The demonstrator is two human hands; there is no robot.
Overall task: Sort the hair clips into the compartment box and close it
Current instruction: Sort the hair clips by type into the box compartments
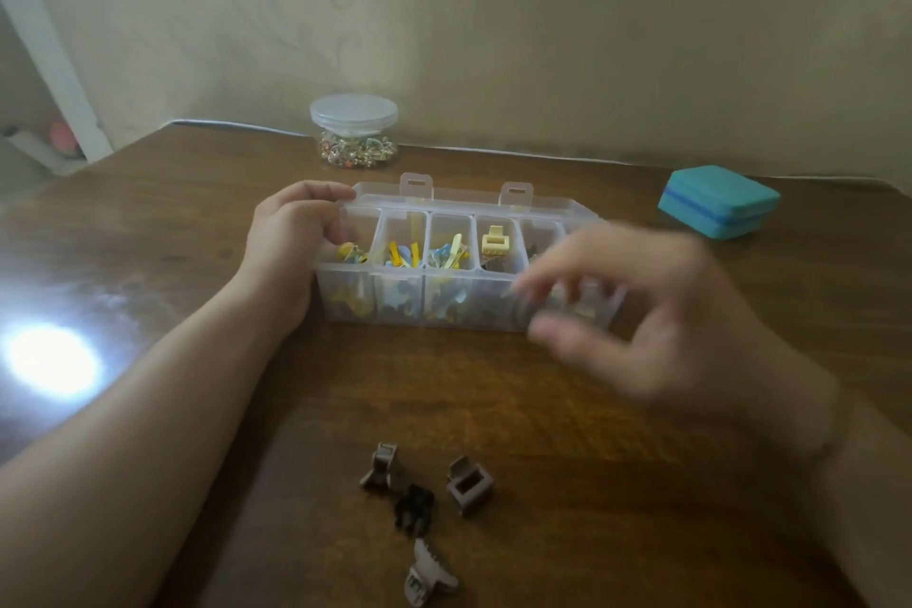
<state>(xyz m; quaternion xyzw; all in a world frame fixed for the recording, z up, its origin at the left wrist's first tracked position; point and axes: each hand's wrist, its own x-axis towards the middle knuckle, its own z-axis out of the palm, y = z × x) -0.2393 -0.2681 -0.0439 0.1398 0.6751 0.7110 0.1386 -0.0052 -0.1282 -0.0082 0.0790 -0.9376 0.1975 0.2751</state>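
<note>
Clear plastic forms the compartment box (446, 296), which sits open at the middle of the frame on a brown wooden table (567, 434); its lid (469, 199) is folded back behind it, two latch tabs standing up along the far edge. The left compartments hold yellow and blue clips, a pale yellow claw clip (495, 240) lies in the fourth compartment from the left, and what the right-hand compartments contain is hidden or too blurred to tell.

At the left end of the box, the left hand (291, 239) grips the box's corner, fingers curled over the rim and thumb on the near side. Right of centre, the right hand (656, 311) hovers in front of the box's right end, badly blurred; thumb and forefinger appear drawn toward each other, but I cannot tell whether they pinch anything.

Low in the frame, four loose claw clips lie on the table close together: a grey-brown clip (381, 468), a square taupe clip (469, 484), a black clip (414, 506) between them, and a pale grey clip (427, 575) nearest the bottom edge.

Toward the upper middle, a lidded clear jar (354, 131) of small shiny pieces stands by the wall. At the right, a teal case (718, 201) rests shut. A bright glare spot marks the table at far left.
</note>
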